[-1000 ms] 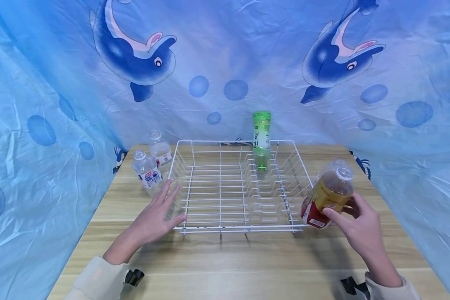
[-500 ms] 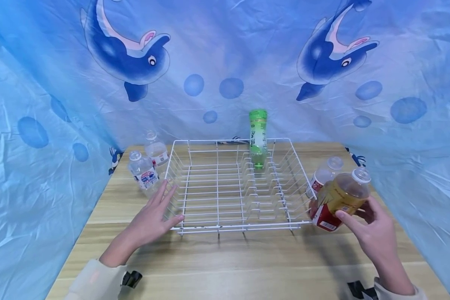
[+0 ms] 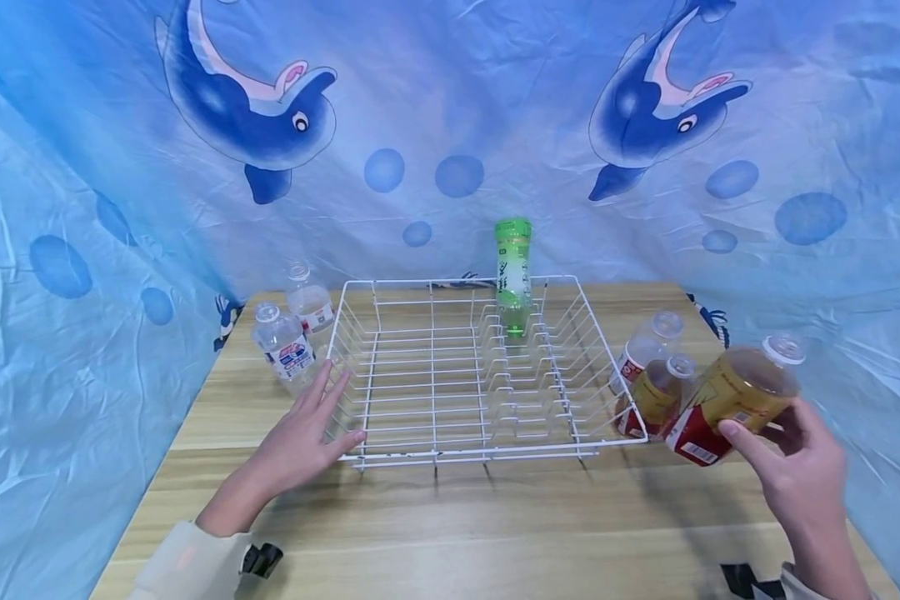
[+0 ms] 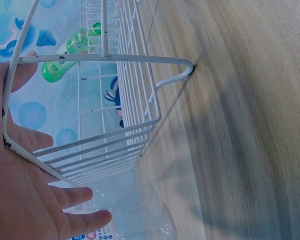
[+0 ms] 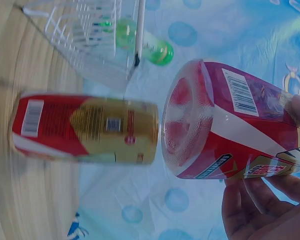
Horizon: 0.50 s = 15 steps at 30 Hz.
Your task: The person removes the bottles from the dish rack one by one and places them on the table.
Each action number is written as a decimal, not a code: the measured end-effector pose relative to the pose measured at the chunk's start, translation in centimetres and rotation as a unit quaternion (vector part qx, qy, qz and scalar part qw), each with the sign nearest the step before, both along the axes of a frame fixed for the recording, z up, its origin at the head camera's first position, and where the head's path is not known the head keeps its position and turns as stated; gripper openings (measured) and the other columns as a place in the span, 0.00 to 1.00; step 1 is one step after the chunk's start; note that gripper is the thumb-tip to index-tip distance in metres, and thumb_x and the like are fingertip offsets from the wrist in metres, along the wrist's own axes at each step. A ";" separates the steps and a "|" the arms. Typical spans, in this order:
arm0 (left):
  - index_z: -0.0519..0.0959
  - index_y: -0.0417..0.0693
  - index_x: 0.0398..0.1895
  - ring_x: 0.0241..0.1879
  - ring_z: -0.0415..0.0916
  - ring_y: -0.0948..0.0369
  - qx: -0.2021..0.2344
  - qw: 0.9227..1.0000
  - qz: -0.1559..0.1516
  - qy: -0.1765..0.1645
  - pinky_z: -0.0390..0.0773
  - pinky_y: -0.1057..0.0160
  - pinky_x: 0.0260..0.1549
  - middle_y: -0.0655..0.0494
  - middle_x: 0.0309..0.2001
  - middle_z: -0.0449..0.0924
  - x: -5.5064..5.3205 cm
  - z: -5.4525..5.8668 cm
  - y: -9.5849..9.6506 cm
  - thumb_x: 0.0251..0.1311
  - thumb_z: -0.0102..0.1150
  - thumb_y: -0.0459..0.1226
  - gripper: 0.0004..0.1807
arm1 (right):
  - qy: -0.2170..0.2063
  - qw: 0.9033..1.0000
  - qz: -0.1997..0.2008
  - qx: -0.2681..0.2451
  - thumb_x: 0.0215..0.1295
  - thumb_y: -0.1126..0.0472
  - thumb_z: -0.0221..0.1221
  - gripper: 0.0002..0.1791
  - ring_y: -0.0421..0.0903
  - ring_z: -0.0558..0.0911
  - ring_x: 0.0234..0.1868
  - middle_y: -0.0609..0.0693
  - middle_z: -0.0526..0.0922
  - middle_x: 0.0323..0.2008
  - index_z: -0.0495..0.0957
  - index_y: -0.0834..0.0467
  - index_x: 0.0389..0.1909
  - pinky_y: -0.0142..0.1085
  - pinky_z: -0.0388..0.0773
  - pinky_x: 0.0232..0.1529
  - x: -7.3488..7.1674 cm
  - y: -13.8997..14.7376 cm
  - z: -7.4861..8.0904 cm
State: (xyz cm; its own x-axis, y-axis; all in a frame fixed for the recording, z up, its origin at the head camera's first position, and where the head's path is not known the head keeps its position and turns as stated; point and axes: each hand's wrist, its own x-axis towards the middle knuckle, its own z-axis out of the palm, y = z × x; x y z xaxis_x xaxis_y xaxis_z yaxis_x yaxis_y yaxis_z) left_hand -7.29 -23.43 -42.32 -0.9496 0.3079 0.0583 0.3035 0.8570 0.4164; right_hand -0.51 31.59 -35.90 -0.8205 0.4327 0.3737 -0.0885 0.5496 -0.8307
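Observation:
My right hand [image 3: 806,471] grips a clear, uncapped plastic bottle [image 3: 738,400] with a red and gold label. It is raised off the table and tilted, its base toward the rack. A bottle of the same label [image 3: 652,396] stands upright beside it, just outside the rack's right side; the right wrist view shows this standing bottle [image 5: 85,129] close to the base of the held one [image 5: 235,125]. My left hand [image 3: 292,454] rests on the front left corner of the white wire dish rack [image 3: 450,455], its fingers spread and fairly straight.
A green-capped bottle [image 3: 513,279] leans upright in the rack's back slots. Two clear, uncapped bottles, one nearer [image 3: 288,350] and one behind [image 3: 313,307], stand left of the rack. Another clear bottle [image 3: 640,350] stands at its right. A dolphin-print blue curtain [image 3: 450,100] surrounds the wooden table [image 3: 480,533].
My right hand has moved to the right with the held bottle, away from the rack. The standing bottle of the same label has come into sight. My left hand has stayed on the rack.

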 end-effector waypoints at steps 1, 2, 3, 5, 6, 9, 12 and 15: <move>0.45 0.48 0.82 0.75 0.42 0.33 0.000 1.000 0.000 0.000 0.57 0.26 0.63 0.39 0.81 0.31 0.0 0.0 0.0 0.66 0.57 0.60 0.51 | 0.000 1.000 -0.009 -0.005 0.55 0.74 0.70 0.29 0.32 0.80 0.42 0.35 0.81 0.45 0.79 0.58 0.60 0.16 0.75 0.42 0.0 0.2 0.0; 0.45 0.48 0.82 0.75 0.42 0.33 0.000 1.000 0.000 0.000 0.57 0.26 0.63 0.39 0.81 0.31 0.0 0.0 0.0 0.66 0.56 0.61 0.52 | -0.001 1.000 -0.019 -0.007 0.55 0.74 0.70 0.29 0.32 0.80 0.42 0.34 0.81 0.45 0.79 0.58 0.60 0.16 0.75 0.42 -0.1 0.5 0.0; 0.45 0.48 0.82 0.75 0.42 0.33 -0.001 1.000 0.000 0.000 0.57 0.26 0.63 0.39 0.81 0.31 0.0 0.0 0.0 0.66 0.56 0.61 0.52 | -0.001 1.000 -0.029 -0.011 0.55 0.74 0.71 0.29 0.32 0.80 0.41 0.34 0.81 0.44 0.79 0.58 0.59 0.16 0.75 0.41 -0.2 0.7 0.0; 0.45 0.48 0.82 0.75 0.42 0.33 -0.002 1.000 -0.001 0.001 0.58 0.27 0.63 0.39 0.81 0.31 0.0 0.0 0.0 0.66 0.55 0.62 0.52 | -0.012 0.999 -0.050 -0.016 0.55 0.72 0.72 0.30 0.31 0.79 0.41 0.34 0.80 0.45 0.79 0.56 0.60 0.15 0.74 0.40 -0.3 1.2 0.0; 0.45 0.48 0.82 0.75 0.42 0.33 -0.002 1.000 -0.001 0.001 0.58 0.27 0.63 0.39 0.81 0.31 0.0 0.0 0.0 0.66 0.55 0.63 0.52 | -0.019 0.998 -0.059 -0.018 0.56 0.70 0.72 0.31 0.30 0.79 0.41 0.34 0.80 0.45 0.78 0.55 0.61 0.15 0.74 0.39 -0.3 1.4 0.0; 0.46 0.47 0.82 0.75 0.42 0.33 -0.003 1.000 -0.002 0.001 0.57 0.27 0.64 0.39 0.81 0.31 0.0 0.0 0.0 0.66 0.54 0.64 0.52 | -0.033 0.996 -0.080 -0.013 0.57 0.67 0.73 0.32 0.29 0.77 0.41 0.34 0.78 0.47 0.77 0.52 0.64 0.13 0.72 0.38 -0.5 1.9 -0.1; 0.47 0.46 0.82 0.76 0.42 0.34 -0.003 1.000 -0.002 0.001 0.57 0.27 0.64 0.39 0.81 0.31 -0.1 0.1 0.0 0.66 0.53 0.65 0.53 | -0.034 0.995 -0.088 -0.007 0.57 0.66 0.73 0.33 0.28 0.77 0.41 0.35 0.79 0.47 0.77 0.52 0.65 0.13 0.71 0.38 -0.7 2.4 -0.2; 0.47 0.45 0.82 0.76 0.41 0.34 -0.001 1.000 -0.002 -0.001 0.57 0.27 0.64 0.39 0.81 0.31 -0.1 0.1 0.0 0.66 0.53 0.65 0.53 | -0.037 0.995 -0.096 -0.002 0.57 0.65 0.73 0.34 0.27 0.76 0.42 0.35 0.79 0.49 0.77 0.50 0.66 0.13 0.71 0.40 -1.0 2.7 -0.3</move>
